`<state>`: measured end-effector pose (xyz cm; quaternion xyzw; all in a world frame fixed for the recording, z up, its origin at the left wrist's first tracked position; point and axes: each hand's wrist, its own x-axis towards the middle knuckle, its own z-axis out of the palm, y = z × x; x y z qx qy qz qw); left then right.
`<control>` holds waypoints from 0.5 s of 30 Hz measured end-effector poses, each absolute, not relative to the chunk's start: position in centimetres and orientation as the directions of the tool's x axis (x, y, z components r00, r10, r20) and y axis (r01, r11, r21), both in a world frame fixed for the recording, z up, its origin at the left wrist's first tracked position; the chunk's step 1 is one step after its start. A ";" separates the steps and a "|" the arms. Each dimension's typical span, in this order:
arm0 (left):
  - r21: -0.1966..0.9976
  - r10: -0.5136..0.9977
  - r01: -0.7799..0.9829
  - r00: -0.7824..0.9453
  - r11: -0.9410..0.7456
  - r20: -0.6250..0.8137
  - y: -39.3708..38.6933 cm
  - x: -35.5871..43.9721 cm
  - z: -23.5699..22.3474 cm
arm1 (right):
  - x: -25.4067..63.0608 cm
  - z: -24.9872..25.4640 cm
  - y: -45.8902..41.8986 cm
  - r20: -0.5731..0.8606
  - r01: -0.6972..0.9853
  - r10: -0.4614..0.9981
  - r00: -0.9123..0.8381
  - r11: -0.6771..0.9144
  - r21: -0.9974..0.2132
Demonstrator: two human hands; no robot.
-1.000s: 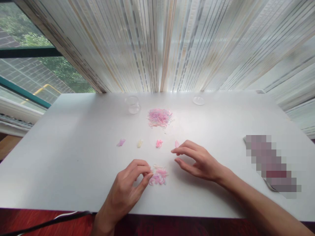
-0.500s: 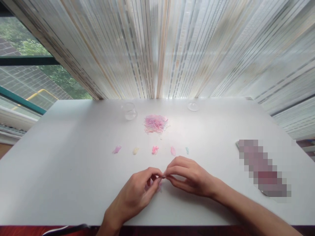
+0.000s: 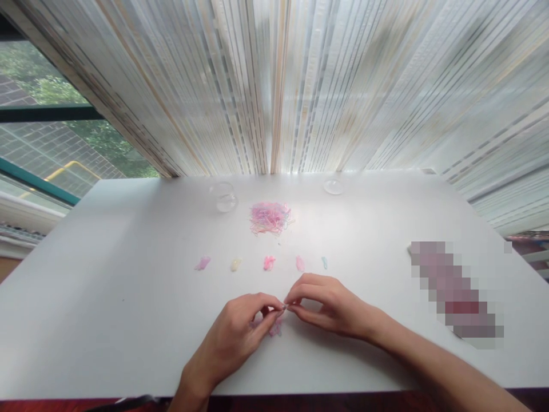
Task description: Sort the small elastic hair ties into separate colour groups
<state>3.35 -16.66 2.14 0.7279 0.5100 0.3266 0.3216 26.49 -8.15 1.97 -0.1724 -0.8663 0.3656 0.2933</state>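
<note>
My left hand and my right hand meet fingertip to fingertip low over the white table, both pinched on a tiny piece I cannot make out. Under my left fingers lies a small heap of pink bits, mostly hidden. Beyond the hands runs a row of small sorted clusters: purple, yellow, pink, pale pink and blue. Farther back sits a larger pile of pastel loops.
A clear glass bowl stands behind the pile at the left, and a clear lid lies at the back right. A blurred oblong object rests at the right side. A striped curtain hangs along the table's far edge.
My right hand came down from near the row to meet my left hand, and both pinched together. A blue cluster now shows where the right hand was. The view tilted slightly.
</note>
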 end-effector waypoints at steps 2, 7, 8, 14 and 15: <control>0.791 0.947 0.536 0.276 -0.294 0.166 -16.6 3.3 2.3 | 26.4 1.9 -8.1 0.376 0.094 0.512 -0.772 0.677 -0.730; 0.736 0.936 0.580 0.261 -0.348 0.236 -16.5 2.5 2.8 | 27.2 2.2 -7.0 0.404 0.119 0.532 -0.744 0.701 -0.703; 0.721 0.934 0.594 0.247 -0.356 0.257 -16.5 2.2 2.9 | 27.7 2.5 -6.5 0.406 0.139 0.543 -0.735 0.707 -0.694; 0.665 0.933 0.671 0.118 -0.328 0.341 -17.0 0.1 2.4 | 31.8 4.2 -2.8 0.206 0.448 0.765 -0.610 0.548 -0.707; 0.662 0.932 0.679 0.096 -0.317 0.348 -17.1 -0.1 2.3 | 32.3 4.4 -2.4 0.170 0.484 0.789 -0.591 0.515 -0.707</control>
